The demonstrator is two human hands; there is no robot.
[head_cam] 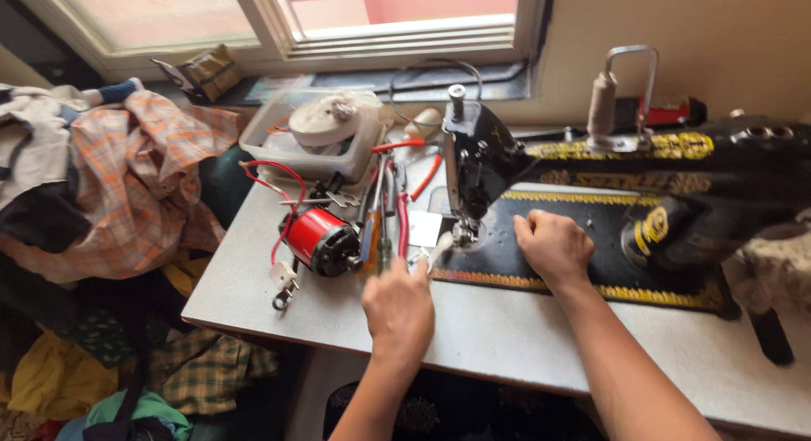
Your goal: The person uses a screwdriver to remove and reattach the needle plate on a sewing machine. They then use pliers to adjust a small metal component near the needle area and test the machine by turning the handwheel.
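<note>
My left hand (399, 310) hovers blurred before the sewing machine (591, 183), fingers near its needle plate (425, 229); grip unclear. My right hand (553, 245) rests fisted on the machine's bed, holding nothing visible.

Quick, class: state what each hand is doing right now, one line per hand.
Left hand: blurred, fingers near the needle plate; whether it holds anything cannot be told.
Right hand: closed in a loose fist, resting on the black sewing machine bed, holding nothing visible.
</note>
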